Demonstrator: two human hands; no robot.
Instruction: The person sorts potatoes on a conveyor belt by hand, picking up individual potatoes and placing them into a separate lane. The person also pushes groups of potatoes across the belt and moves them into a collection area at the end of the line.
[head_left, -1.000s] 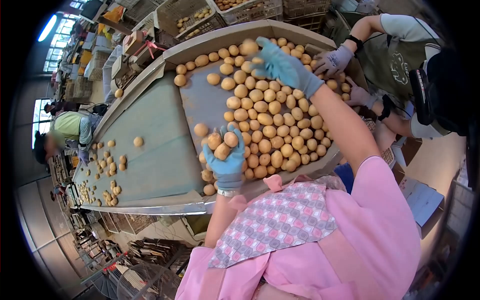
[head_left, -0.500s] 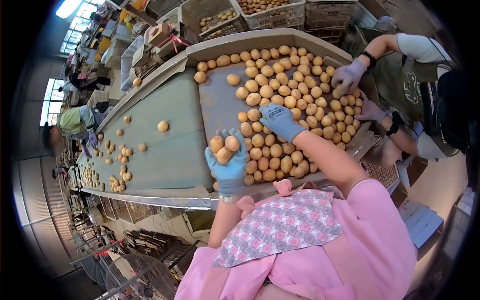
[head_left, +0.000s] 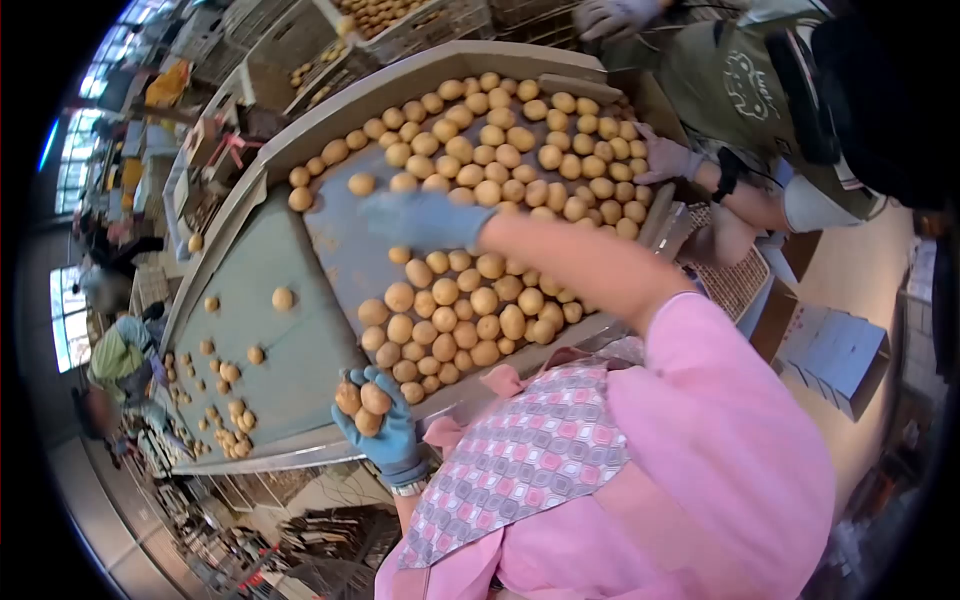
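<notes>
My left hand [head_left: 396,440], in a blue glove, is cupped palm up around three potatoes [head_left: 368,424] at the near edge of the sorting table. My right hand [head_left: 425,220], gloved too, is smeared by motion above the grey tabletop [head_left: 335,218], and its fingers cannot be made out. Loose potatoes [head_left: 484,300] lie close together on the near side of that hand. More potatoes [head_left: 490,155] spread beyond it toward the far rim.
A green belt [head_left: 262,350] with scattered potatoes runs off to the left. Across the table, a co-worker's gloved hand [head_left: 668,158] rests beside the potatoes; their other hand [head_left: 615,15] is off the table. Crates [head_left: 425,35] stand behind, and a cardboard box [head_left: 835,345] lies at right.
My right hand has swept left off the potatoes. The left hand still holds its potatoes, now lower in view. One co-worker hand has left the potatoes, and the view has turned.
</notes>
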